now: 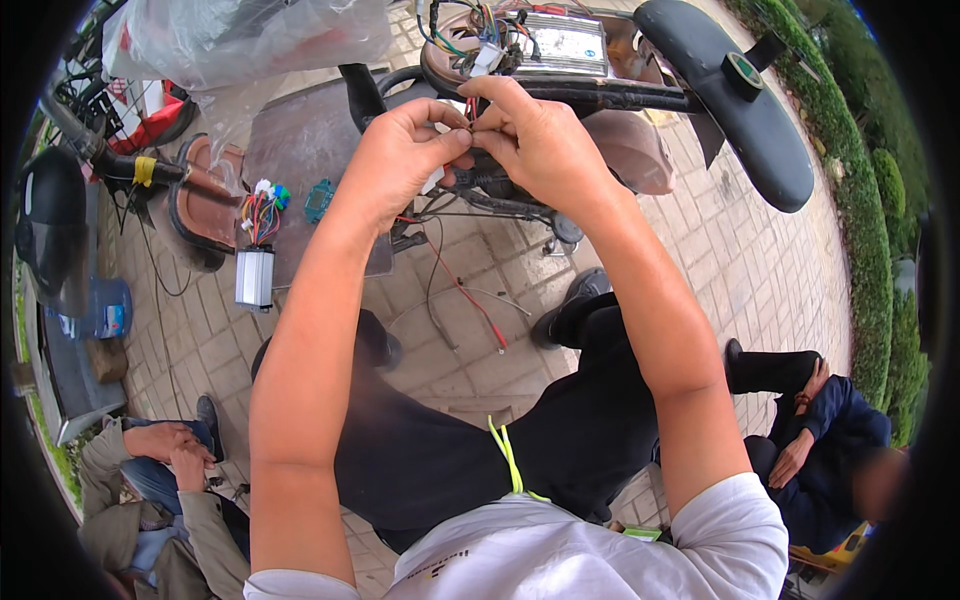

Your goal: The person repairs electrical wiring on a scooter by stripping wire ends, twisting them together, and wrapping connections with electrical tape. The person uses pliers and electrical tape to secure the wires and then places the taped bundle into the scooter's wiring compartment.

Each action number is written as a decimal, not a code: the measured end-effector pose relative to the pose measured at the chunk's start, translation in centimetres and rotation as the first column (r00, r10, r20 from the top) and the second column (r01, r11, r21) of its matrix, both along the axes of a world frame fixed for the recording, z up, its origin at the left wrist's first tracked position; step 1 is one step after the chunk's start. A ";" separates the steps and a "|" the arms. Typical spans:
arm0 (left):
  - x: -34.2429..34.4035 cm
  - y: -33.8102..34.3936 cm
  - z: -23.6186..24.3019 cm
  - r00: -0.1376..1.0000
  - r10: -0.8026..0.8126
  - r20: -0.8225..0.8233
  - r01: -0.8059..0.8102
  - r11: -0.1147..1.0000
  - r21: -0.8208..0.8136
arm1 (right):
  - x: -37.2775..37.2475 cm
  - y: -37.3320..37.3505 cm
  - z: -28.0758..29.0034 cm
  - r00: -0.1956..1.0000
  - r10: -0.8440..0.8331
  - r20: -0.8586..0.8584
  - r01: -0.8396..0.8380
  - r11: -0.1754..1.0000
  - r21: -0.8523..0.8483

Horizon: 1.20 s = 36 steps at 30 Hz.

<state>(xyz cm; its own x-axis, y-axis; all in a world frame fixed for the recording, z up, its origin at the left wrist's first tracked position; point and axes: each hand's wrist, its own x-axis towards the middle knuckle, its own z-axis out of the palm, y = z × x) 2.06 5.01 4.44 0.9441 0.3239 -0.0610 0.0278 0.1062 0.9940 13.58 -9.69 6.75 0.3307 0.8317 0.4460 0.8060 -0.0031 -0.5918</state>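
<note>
My left hand [400, 155] and my right hand [545, 140] meet fingertip to fingertip over an electric scooter's frame. Both are closed in a pinch on thin wires [471, 104], reddish ones among them; the pinched ends are mostly hidden by my fingers. Just beyond, a tangle of coloured wires [482, 28] with a white connector [487, 58] comes out of the scooter's open compartment. A silver finned controller box [562, 42] lies in that compartment. Below my hands hang a red cable [482, 312] and a black one, reaching toward the paving.
On the left, a smaller silver controller [254, 278] with coloured leads hangs by the brown footboard [300, 150], near a teal piece [318, 200]. Plastic wrap [240, 40] covers the upper left. A black seat [735, 100] stands upper right. Two people sit nearby, lower left and lower right.
</note>
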 end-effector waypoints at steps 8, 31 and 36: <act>0.1 0.5 0.2 0.998 -0.068 -0.013 0.068 0.997 0.033 | 0.2 -0.3 -0.2 0.999 -0.041 -0.018 0.041 0.998 -0.049; 0.1 -1.8 -0.5 0.988 0.155 0.027 -0.147 0.971 -0.188 | -0.8 -0.1 -3.1 0.937 -0.185 0.296 0.093 0.950 0.299; -0.1 -3.2 -0.1 0.961 0.270 0.057 -0.276 0.946 0.167 | -1.5 -0.2 -1.5 0.877 -0.233 0.420 0.205 0.973 0.109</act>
<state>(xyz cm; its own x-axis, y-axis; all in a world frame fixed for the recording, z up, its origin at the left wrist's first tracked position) 1.98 1.78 4.36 0.8185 0.5725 0.0485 -0.0117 -0.0677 0.9976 12.12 -9.88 5.28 0.2673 0.7278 0.6316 0.9633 -0.1848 -0.1946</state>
